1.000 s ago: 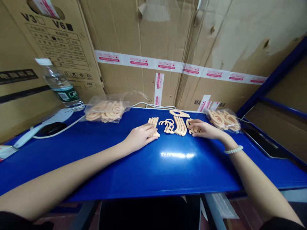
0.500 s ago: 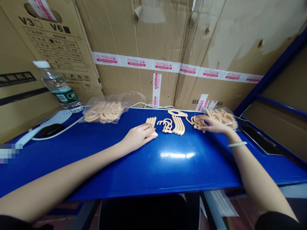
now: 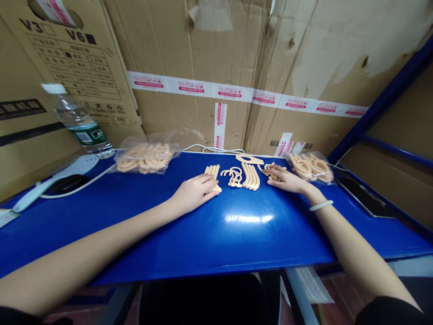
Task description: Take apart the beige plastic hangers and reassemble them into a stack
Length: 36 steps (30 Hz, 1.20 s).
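My left hand lies flat on the blue table, fingers stretched out, fingertips touching a small stack of straight beige plastic pieces. To their right lie beige hook-shaped pieces and a row of curved beige strips. My right hand rests on a little pile of beige pieces, fingers spread over them. A white bead bracelet is on that wrist.
A clear bag of beige parts sits at the back left, another bag at the back right. A water bottle, a white handheld device with a cable and a dark phone lie at the sides. Cardboard boxes wall the back.
My right hand reached right to the bag, dragging small beige pieces, then came back left onto the pile beside the curved strips. The left hand stayed put.
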Available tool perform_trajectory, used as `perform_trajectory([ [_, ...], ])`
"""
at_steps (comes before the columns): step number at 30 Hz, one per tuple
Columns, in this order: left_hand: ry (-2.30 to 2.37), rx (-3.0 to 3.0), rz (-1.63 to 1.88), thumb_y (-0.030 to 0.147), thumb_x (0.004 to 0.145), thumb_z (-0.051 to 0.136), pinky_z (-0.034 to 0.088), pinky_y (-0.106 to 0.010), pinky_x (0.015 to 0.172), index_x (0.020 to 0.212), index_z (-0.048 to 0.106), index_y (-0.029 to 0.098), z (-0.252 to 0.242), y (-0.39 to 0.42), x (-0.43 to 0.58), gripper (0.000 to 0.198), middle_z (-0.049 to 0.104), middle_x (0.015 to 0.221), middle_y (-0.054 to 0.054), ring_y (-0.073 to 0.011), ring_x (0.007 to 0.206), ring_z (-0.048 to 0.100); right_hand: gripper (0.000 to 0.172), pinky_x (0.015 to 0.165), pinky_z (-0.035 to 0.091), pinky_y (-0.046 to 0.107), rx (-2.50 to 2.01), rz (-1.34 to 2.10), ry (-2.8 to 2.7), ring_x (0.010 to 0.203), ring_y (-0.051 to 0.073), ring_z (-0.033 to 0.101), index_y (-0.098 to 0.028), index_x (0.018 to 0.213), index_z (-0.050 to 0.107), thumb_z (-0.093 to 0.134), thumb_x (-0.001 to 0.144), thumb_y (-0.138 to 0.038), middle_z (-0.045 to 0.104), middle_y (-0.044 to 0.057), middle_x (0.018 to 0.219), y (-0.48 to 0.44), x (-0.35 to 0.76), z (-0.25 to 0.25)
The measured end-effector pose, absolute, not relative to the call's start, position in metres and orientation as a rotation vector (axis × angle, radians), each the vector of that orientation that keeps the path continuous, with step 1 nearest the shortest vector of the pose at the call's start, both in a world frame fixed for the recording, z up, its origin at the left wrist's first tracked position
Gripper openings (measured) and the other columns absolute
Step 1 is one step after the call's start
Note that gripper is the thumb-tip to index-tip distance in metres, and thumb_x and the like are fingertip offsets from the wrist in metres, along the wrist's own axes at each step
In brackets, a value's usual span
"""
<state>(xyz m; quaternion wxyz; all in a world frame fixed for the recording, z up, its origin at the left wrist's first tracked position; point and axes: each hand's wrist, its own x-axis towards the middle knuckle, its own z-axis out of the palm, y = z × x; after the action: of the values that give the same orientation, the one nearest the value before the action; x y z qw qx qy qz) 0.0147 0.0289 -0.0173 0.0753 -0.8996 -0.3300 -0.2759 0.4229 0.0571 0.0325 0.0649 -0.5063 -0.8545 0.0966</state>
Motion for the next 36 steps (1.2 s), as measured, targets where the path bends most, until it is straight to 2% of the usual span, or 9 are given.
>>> perform_trajectory([
  [3,-0.986,-2.689,-0.821,0.049,0.104,0.044,0.058,-0.040,0.099,0.123,0.070,0.018,-0.018,0.030,0.014,0.045,0.070,0.127,-0.011,-0.0265,0.120,0.066,0.070,0.124,0.019,0.057,-1.499,0.263,-2.603,0.152,0.036,0.025,-0.024,0.153,0.046,0.040,0.099,-0.067,0.039,0.014,0.159,0.058,0.420,0.028],
  [5,-0.970,-2.673,-0.827,0.050,0.105,0.042,0.058,-0.040,0.099,0.122,0.070,0.017,-0.019,0.030,0.014,0.046,0.071,0.126,-0.012,-0.0264,0.119,0.066,0.069,0.125,0.019,0.056,-1.485,0.227,-2.598,0.152,0.035,0.026,-0.022,0.154,0.046,0.036,0.101,-0.065,0.038,0.015,0.160,0.060,0.420,0.025],
  [12,-1.006,-2.704,-0.782,0.049,0.103,0.048,0.058,-0.043,0.099,0.122,0.070,0.017,-0.016,0.035,0.016,0.044,0.071,0.126,-0.013,-0.0290,0.121,0.066,0.068,0.123,0.027,0.055,-1.500,0.145,-2.548,0.148,0.036,0.035,-0.016,0.147,0.052,0.032,0.101,-0.062,0.044,0.018,0.155,0.066,0.427,0.023],
  [20,-1.094,-2.778,-0.766,0.047,0.100,0.053,0.055,-0.044,0.103,0.123,0.070,0.018,-0.010,0.069,0.016,0.040,0.070,0.128,-0.012,-0.0282,0.121,0.065,0.066,0.119,0.028,0.063,-1.589,0.022,-2.436,0.146,0.041,0.035,-0.019,0.146,0.052,0.034,0.101,-0.064,0.043,0.018,0.155,0.060,0.418,0.032],
  [24,-1.135,-2.777,-0.751,0.045,0.100,0.056,0.054,-0.043,0.102,0.124,0.069,0.018,-0.010,0.081,0.021,0.039,0.069,0.129,-0.012,-0.0290,0.122,0.064,0.065,0.119,0.034,0.057,-1.401,-0.161,-2.348,0.142,0.036,0.043,-0.016,0.146,0.050,0.033,0.102,-0.062,0.048,0.020,0.150,0.043,0.385,0.042],
  [26,-1.134,-2.778,-0.753,0.045,0.100,0.056,0.054,-0.044,0.102,0.124,0.069,0.017,-0.010,0.085,0.025,0.039,0.069,0.129,-0.012,-0.0293,0.122,0.064,0.068,0.121,0.032,0.054,-1.269,-0.130,-2.456,0.146,0.035,0.038,-0.013,0.150,0.044,0.032,0.104,-0.061,0.047,0.022,0.152,0.033,0.361,0.041],
  [30,-1.138,-2.772,-0.764,0.047,0.100,0.054,0.054,-0.044,0.102,0.124,0.069,0.017,-0.012,0.092,0.027,0.041,0.069,0.129,-0.013,-0.0291,0.121,0.065,0.077,0.124,0.026,0.056,-1.149,-0.014,-2.687,0.152,0.035,0.024,-0.011,0.158,0.032,0.038,0.102,-0.064,0.030,0.022,0.163,0.024,0.328,0.026],
  [36,-1.114,-2.736,-0.817,0.048,0.098,0.057,0.047,-0.046,0.111,0.127,0.064,0.016,-0.001,0.098,0.029,0.044,0.065,0.135,-0.014,-0.0295,0.128,0.059,0.072,0.125,0.024,0.057,-1.156,0.029,-2.719,0.153,0.034,0.022,-0.010,0.157,0.034,0.034,0.105,-0.060,0.028,0.020,0.164,0.028,0.335,0.012],
])
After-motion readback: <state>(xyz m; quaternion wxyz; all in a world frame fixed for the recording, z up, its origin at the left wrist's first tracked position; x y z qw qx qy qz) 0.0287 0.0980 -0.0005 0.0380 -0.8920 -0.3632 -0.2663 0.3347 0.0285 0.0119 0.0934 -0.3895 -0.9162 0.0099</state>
